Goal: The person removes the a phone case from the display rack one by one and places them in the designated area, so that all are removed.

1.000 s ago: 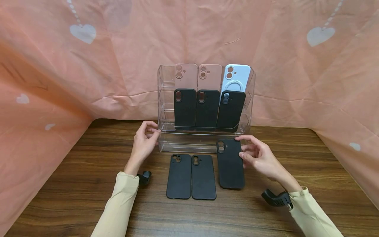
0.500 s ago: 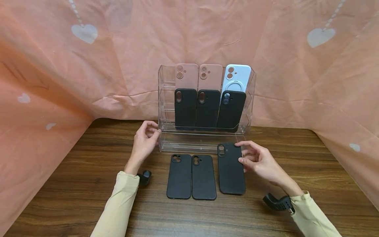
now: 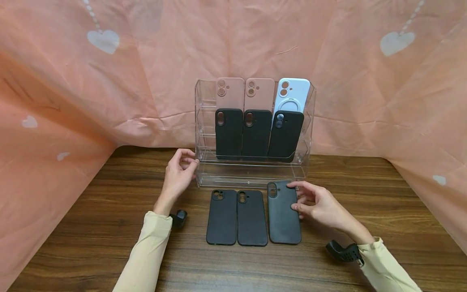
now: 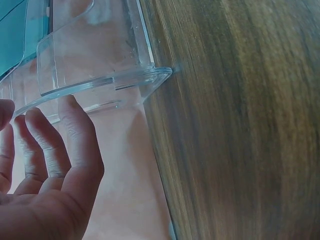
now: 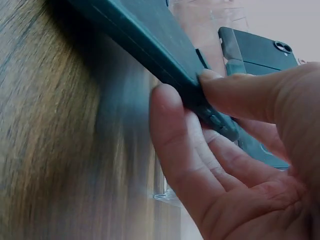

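My right hand (image 3: 316, 205) pinches a black phone case (image 3: 283, 217) by its right edge, thumb on the back and fingers curled beneath. In the right wrist view this case (image 5: 145, 47) slants with a gap over the wood on the hand's side. Left of it, two more black phone cases (image 3: 221, 219) (image 3: 251, 221) lie side by side, camera cutouts facing away. My left hand (image 3: 178, 172) holds the left side edge of a clear tiered display rack (image 3: 233, 180). In the left wrist view the curled fingertips (image 4: 70, 107) meet the rack's clear edge (image 4: 80, 87).
Three black cases (image 3: 229, 136) stand in the rack's middle tier. Behind them stand two pink cases (image 3: 233, 95) and a white case with a ring (image 3: 296, 91). A pink cloth with hearts (image 3: 160, 61) surrounds the wooden table (image 3: 91, 227).
My right hand has brought the black phone case toward the body and lower, into line beside the two lying cases. The left hand stays at the rack's edge.
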A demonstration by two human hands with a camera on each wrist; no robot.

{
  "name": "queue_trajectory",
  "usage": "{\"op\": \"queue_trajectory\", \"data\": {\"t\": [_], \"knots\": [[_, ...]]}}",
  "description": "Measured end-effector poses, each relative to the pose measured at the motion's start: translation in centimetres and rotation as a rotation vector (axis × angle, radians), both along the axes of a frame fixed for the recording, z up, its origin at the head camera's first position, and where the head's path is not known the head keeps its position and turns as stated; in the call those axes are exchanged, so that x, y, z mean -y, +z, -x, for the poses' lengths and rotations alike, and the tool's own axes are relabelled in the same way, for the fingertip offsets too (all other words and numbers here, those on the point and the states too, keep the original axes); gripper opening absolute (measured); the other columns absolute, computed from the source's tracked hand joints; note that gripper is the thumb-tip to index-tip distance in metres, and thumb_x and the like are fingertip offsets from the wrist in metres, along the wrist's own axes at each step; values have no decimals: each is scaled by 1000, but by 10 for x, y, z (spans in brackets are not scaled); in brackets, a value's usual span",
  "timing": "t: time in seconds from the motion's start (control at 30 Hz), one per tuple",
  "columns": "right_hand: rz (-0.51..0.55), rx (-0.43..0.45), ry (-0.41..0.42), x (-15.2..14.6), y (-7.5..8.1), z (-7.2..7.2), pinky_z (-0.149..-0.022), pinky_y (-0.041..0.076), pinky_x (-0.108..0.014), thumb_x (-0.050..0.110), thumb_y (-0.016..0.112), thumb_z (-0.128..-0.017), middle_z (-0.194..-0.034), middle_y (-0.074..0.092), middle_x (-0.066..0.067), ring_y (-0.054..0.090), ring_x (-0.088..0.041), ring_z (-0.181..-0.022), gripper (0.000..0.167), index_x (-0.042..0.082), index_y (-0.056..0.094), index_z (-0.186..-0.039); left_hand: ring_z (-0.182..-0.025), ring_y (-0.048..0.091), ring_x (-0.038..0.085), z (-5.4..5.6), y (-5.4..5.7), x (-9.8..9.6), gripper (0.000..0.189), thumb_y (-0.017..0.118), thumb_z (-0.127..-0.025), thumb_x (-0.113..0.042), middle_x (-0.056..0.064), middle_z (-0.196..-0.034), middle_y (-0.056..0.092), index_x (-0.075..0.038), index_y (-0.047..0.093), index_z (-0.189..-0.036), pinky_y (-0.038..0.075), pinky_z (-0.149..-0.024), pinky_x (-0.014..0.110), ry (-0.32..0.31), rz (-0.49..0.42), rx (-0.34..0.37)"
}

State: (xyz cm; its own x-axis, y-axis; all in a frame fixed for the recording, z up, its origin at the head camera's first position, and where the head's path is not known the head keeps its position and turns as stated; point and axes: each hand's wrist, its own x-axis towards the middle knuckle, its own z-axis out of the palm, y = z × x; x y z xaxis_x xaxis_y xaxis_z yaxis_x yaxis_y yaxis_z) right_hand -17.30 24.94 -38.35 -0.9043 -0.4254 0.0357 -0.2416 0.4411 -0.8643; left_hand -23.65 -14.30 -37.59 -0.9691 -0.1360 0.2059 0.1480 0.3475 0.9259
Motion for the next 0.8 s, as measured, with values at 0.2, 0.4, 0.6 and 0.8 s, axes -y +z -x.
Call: {"op": "queue_trajectory", "data": {"t": [0.2, 0.4, 0.6, 0.8], "knots": [[-62, 58, 32, -1, -1, 1, -65, 64, -35, 1, 74, -91, -99, 64, -21, 70, -12, -75, 56, 1, 52, -142, -85, 72, 32, 0, 0, 0, 20, 65, -97, -13, 13, -100, 66, -9, 60, -116, 63, -66, 39, -2, -4, -4], [-98, 89, 50, 1, -3, 2, -64, 64, -33, 5, 75, -91, -104, 62, -21, 71, -12, -76, 57, 1, 52, -142, -84, 72, 30, 1, -1, 1, 20, 65, -97, -13, 13, -101, 66, -8, 60, -116, 63, -65, 35, -3, -7, -3], [-145, 91, 65, 4, -4, 4, -63, 64, -32, 6, 75, -91, -93, 66, -15, 71, -14, -72, 56, 0, 53, -142, -82, 72, 28, 1, 0, 1, 20, 65, -97, -14, 12, -100, 66, -9, 60, -116, 61, -63, 30, -2, -13, -3], [-166, 66, 89, 6, -5, 5, -61, 62, -30, 9, 76, -91, -82, 72, -8, 70, -14, -68, 57, -2, 53, -142, -79, 71, 25, 1, 0, 0, 21, 66, -97, -14, 11, -98, 66, -8, 61, -116, 61, -62, 31, -2, -19, -6]]}}
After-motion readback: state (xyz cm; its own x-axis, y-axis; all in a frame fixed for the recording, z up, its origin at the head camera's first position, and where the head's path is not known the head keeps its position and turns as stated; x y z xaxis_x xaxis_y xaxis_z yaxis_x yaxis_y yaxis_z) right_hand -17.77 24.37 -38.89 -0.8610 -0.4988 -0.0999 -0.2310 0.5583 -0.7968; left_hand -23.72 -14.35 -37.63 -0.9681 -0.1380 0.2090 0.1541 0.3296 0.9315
